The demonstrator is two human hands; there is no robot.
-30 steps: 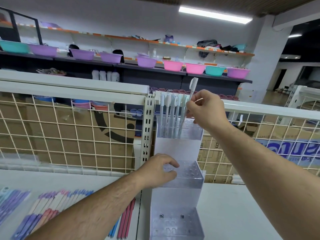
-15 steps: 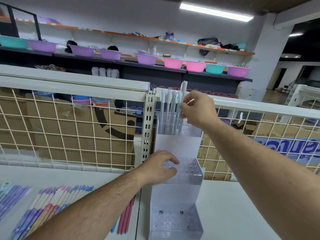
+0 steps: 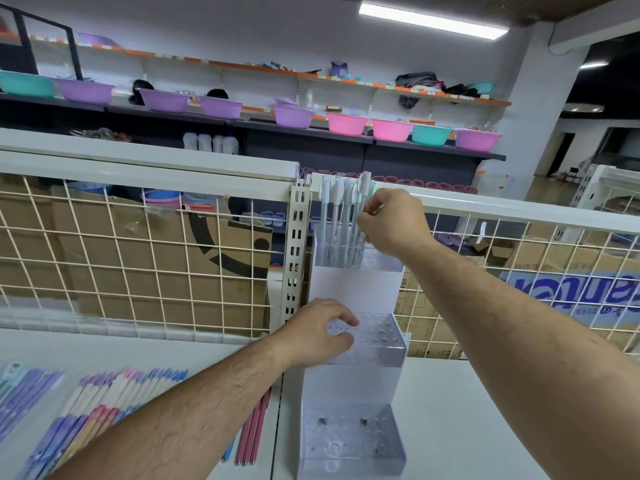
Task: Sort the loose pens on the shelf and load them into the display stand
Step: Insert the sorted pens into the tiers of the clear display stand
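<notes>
A clear three-tier acrylic display stand (image 3: 349, 441) stands on the white shelf against the wire grid. Its top tier (image 3: 381, 263) holds several white pens (image 3: 334, 216) upright. My right hand (image 3: 393, 221) pinches one more white pen (image 3: 362, 195) by its barrel, standing upright among the others in the top tier. My left hand (image 3: 317, 332) grips the left edge of the middle tier (image 3: 381, 344), fingers curled over its perforated top. Loose pens (image 3: 104, 403) in purple, pink, white and blue lie in a row on the shelf at the lower left.
Three pink pens (image 3: 251, 434) lie beside the stand's left base. A white wire grid (image 3: 138, 258) and slotted upright (image 3: 294, 251) back the shelf, with cardboard boxes behind. Coloured plastic basins (image 3: 346, 123) line far shelves. The white shelf (image 3: 467, 427) extends to the right.
My right hand has lowered the white pen from a raised, tilted position down into the top tier among the other pens. My left hand has stayed on the middle tier.
</notes>
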